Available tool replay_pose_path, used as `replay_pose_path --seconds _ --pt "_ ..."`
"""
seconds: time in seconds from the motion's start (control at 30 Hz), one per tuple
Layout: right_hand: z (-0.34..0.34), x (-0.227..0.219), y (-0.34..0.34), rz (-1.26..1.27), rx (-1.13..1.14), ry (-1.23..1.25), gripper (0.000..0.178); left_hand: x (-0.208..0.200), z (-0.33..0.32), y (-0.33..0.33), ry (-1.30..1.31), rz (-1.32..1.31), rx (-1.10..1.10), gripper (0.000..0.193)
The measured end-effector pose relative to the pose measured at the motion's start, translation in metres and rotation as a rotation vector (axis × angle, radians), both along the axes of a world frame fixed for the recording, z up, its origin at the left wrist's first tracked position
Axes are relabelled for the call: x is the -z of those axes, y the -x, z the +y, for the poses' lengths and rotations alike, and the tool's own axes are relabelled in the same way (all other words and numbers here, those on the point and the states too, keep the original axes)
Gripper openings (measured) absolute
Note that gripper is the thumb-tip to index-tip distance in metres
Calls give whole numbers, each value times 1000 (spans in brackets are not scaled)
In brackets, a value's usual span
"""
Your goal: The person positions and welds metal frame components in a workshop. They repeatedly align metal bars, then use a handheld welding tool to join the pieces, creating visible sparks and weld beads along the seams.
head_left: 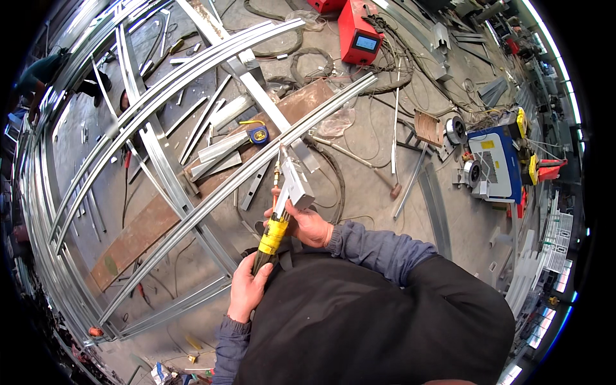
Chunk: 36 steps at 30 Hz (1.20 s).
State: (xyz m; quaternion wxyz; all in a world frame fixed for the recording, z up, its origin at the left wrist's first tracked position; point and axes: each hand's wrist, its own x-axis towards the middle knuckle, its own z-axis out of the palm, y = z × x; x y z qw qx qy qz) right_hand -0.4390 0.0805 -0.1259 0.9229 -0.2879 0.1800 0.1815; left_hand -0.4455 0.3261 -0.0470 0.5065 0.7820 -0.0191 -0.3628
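Observation:
Between my hands is a handheld welding gun with a silver box-shaped head, a narrow tip and a thin copper-coloured tube alongside. Yellow tape wraps its dark handle. My left hand is closed round the handle's lower end, below the tape. Higher up, my right hand grips the gun just under the silver head, thumb on its side; some of its fingers are hidden behind the gun. The tip points away from me, close to a long silver metal rail that crosses diagonally in front. Whether they touch, I cannot tell.
A welded frame of rails spreads to the left. A blue tape measure lies beyond the rail. Farther off stands a red machine with a screen and tangled cables. A hammer and a blue-and-white machine are at the right.

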Motion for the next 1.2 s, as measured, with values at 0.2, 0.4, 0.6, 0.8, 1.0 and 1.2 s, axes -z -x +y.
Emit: replay_pose_path --seconds 0.2,0.4,0.6,0.8,1.0,1.2 --pt "34 -52 -29 -63 -40 135 65 -49 49 -25 305 437 -172 50" --pt "68 -118 -90 -46 53 231 63 -111 69 -89 175 120 21 84" --pt "57 -151 -128 25 31 175 71 -180 47 -161 -153 32 234 89" --pt "38 -124 -174 106 29 167 77 -156 16 -246 -407 -21 408 79" --pt "31 -79 -208 256 19 157 70 -89 9 -283 -307 -35 336 76" --pt "35 -51 -219 326 20 156 78 -53 14 -300 -215 43 297 74"
